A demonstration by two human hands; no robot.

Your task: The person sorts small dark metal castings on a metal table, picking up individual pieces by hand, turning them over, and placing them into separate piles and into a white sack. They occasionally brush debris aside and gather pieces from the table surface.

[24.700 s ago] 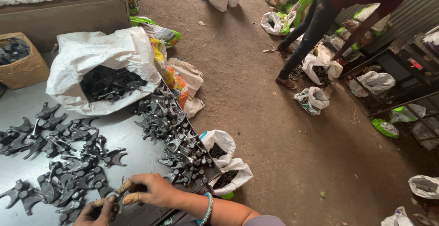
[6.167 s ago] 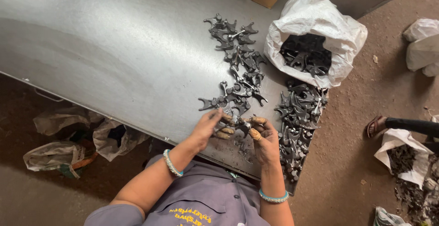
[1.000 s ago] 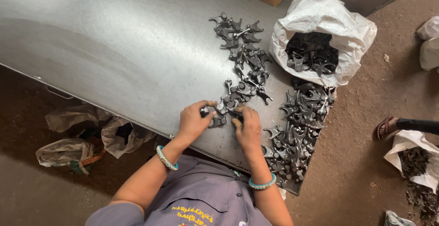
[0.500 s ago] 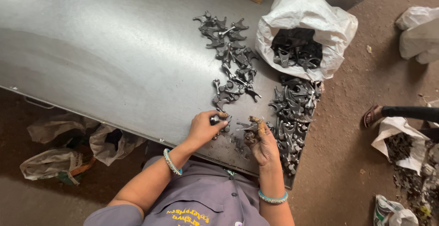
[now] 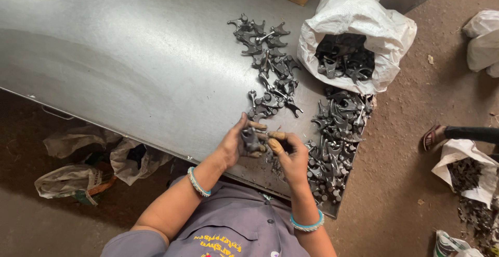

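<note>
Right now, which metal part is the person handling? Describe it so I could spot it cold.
Start at the steel table, near its front edge. The left hand and right hand meet there around one dark forked part. It alone is lifted in fingers; the others lie on the table.

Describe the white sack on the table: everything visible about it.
The white sack looks like woven plastic, crumpled, with its mouth rolled open toward the camera. Inside lies a heap of dark grey forked metal parts like those spread on the table. It sits near the far right corner of the steel table, slumped rather than upright, its lower edge meeting a pile of loose parts. Neither hand touches it; both are nearer the table's front edge.
</note>
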